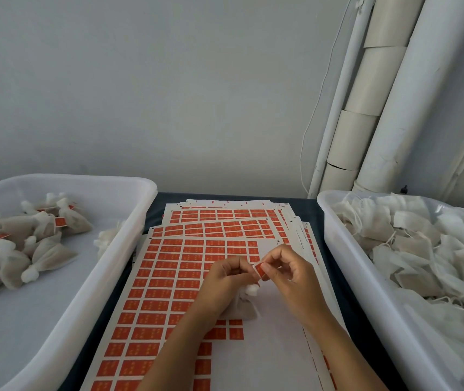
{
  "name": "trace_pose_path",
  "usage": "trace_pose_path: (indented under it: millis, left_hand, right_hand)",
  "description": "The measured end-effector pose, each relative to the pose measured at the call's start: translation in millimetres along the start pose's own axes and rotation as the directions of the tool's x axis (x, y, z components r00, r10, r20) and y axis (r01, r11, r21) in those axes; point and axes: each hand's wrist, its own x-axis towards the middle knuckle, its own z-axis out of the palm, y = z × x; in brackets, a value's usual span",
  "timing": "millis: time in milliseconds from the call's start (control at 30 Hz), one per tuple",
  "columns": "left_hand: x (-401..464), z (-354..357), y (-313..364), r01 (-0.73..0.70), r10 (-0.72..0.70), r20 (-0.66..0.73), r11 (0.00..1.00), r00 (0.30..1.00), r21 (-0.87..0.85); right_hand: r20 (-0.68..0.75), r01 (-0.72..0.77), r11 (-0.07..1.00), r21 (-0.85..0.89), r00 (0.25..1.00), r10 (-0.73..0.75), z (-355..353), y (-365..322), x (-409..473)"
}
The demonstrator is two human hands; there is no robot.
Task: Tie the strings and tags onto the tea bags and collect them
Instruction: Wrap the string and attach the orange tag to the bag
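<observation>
My left hand [226, 273]: fingers curled, pinching the left edge of the orange tag [259, 270] from its side; the tied tea bag [243, 301] hangs under this hand, and I think the lower fingers hold its neck, though the palm hides that.
My right hand [290, 273]: thumb and forefinger nip the tag's right edge, the other fingers loosely bent above it.
Orange tag: held between both hands, tilted, above the sticker sheets.
Tea bag: bunched white top just below the tag, body resting on the bare white part of the top sheet.
Sticker sheets [168, 277]: a fanned stack of orange labels in rows on the dark table [152, 210], between the two tubs; the top sheet has a blank patch where labels are gone.
Left tub [129, 221]: white plastic, holding a heap of finished bags [28, 244] with tied necks and orange tags.
Right tub [335, 238]: white plastic, piled with flat untied bags [422, 249] and loose strings.
Behind: grey wall [168, 80], white pipes [380, 94] in the right corner.
</observation>
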Motion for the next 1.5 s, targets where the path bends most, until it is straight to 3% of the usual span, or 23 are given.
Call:
trace_pose_path:
  millis: [667, 967, 1267, 1500]
  left_hand:
    - [0.2, -0.6, -2.8, -0.023, 0.024, 0.042, 1.0, 0.999, -0.007]
    - [0.4, 2.9, -8.7, -0.14, 0.139, 0.031, 0.99, 0.99, 0.014]
    - [2.6, -1.5, -9.5, -0.163, 0.163, -0.015, 0.986, 0.987, -0.032]
    - [2.5, 4.9, -10.1, -0.2, 0.2, 0.019, 0.98, 0.98, -0.021]
  right_hand:
    - [-0.058, 0.0, 1.0, -0.028, 0.998, -0.001, 3.6, 1.4, -0.3]
    - [-0.08, 0.038, 0.994, -0.107, 0.996, -0.047, 2.3, 1.9, 0.8]
    - [-0.115, 0.038, 0.999, -0.025, 0.992, -0.041, 11.9, -1.4, 0.8]
    - [0.011, -0.018, 0.998, -0.057, 1.0, 0.018, 9.4, 4.5, -1.6]
